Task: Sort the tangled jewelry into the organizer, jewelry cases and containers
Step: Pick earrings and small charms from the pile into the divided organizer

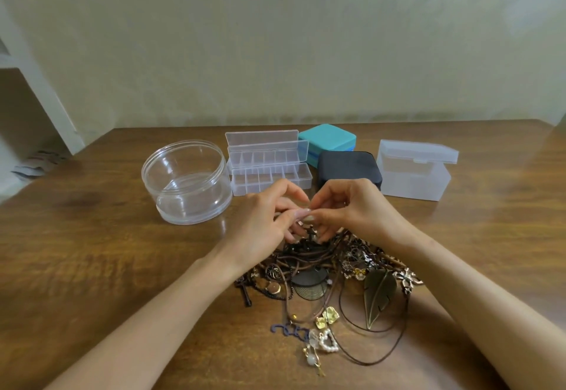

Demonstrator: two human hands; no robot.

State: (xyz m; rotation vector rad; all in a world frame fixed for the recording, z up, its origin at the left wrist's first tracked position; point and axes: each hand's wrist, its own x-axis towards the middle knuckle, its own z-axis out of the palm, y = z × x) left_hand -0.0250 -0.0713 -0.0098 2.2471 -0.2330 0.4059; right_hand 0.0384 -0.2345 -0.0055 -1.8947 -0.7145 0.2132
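A tangled pile of jewelry [333, 270] lies on the wooden table [92, 252], with brown cords, a bronze leaf pendant [378, 293], gold charms and a pearl heart. Just above its far edge, my left hand [263, 221] and my right hand [352, 209] meet fingertip to fingertip, both pinching a small jewelry piece [311, 234] that hangs down dark between them. Behind the hands stand two open clear divided organizers [269, 172], a teal jewelry case [329, 138], a black jewelry case [349, 164], a round clear container [186, 181] and a frosted lidded box [415, 172].
A pale wall rises behind the table's far edge. A white frame and some dark items on the floor show at the far left. Bare wood lies left of the round container and right of the frosted box.
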